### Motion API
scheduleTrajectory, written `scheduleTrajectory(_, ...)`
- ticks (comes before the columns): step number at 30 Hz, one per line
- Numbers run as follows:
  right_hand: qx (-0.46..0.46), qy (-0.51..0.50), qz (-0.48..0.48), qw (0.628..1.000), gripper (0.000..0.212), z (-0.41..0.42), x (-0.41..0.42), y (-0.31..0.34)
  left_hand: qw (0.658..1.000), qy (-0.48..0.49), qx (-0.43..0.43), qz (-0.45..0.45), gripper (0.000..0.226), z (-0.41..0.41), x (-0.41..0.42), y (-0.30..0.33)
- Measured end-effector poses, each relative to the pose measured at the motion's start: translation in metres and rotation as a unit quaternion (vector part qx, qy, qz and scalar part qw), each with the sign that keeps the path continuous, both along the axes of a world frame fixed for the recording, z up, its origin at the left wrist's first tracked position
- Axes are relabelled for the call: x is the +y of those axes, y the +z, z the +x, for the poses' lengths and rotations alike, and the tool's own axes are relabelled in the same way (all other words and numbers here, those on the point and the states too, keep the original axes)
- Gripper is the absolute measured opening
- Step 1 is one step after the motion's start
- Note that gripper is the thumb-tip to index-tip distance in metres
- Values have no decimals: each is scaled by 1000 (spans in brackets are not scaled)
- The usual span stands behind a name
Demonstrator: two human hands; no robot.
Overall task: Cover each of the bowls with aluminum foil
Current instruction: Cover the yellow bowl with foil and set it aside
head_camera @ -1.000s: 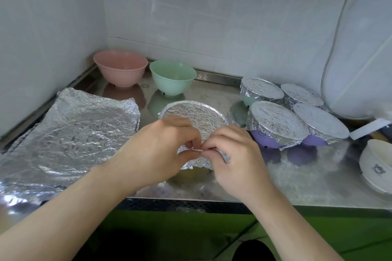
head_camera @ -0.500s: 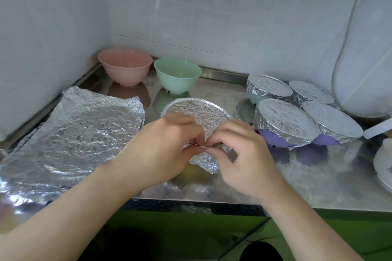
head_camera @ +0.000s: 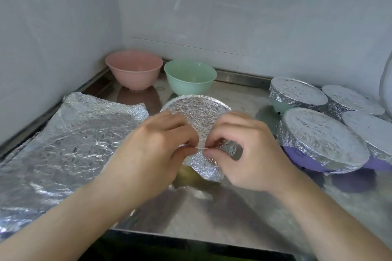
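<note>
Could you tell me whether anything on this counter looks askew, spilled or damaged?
Nothing looks spilled or broken. The only untidy spot is the foil flap at the near rim of the middle bowl, sticking out unpressed where both hands pinch it.

We count two bare bowls far left: pink bowl (head_camera: 134, 69), green bowl (head_camera: 190, 76). Five foil-covered bowls: one (head_camera: 197, 116) at centre, four at right (head_camera: 297, 96) (head_camera: 322, 137) (head_camera: 352, 101) (head_camera: 369, 129). One loose foil sheet (head_camera: 70, 144) at left. Two hands: left hand (head_camera: 152, 150), right hand (head_camera: 250, 150).
</note>
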State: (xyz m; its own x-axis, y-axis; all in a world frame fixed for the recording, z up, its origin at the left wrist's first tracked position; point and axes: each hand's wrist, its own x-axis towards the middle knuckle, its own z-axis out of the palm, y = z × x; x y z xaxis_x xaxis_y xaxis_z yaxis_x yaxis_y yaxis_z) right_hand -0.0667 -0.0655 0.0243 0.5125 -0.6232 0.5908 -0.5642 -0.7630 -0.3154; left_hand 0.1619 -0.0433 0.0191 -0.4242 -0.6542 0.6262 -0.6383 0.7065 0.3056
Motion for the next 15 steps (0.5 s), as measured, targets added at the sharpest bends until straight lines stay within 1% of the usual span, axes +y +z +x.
scheduleTrajectory(2,12,23,-21,999,18,0,-14,2,1000,13,4,7,12,1,-3,1)
scheduleTrajectory(5,-3,37,-59,998,21,1,-29,-4,999,36,0,6,10,3,-9,0)
scheduleTrajectory(8,-28,50,-55,997,14,-6,-32,-18,999,40,-20,2,9,2,-11,0)
scheduleTrajectory(11,-57,49,-58,996,9,-19,-33,-20,998,54,-14,-4,5,1,-11,0)
scheduleTrajectory(15,-53,46,-55,996,8,-26,-35,-16,997,74,-16,-7,8,-1,-11,-2)
